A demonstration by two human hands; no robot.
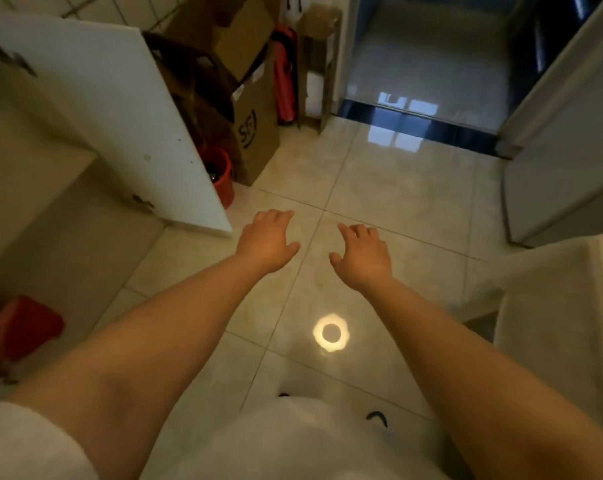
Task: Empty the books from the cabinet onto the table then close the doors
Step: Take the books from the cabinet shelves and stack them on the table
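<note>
A white cabinet door (130, 126) stands swung open at the left, its outer edge toward the middle of the floor. The cabinet's pale shelves (33, 174) show to the left of the door, and a red object (19, 327) lies on the lowest one at the far left edge. My left hand (267, 242) and my right hand (360, 258) are stretched out side by side over the tiled floor, fingers relaxed and holding nothing. The left hand is just right of the door's lower corner, not touching it. No table top is clearly in view.
Cardboard boxes (255, 129) and a red bucket (222, 174) stand behind the open door. A red item (286, 81) leans by the wall. A white surface (552, 306) sits at the right, with a pale door (570, 150) and a dark doorway (431, 64) beyond.
</note>
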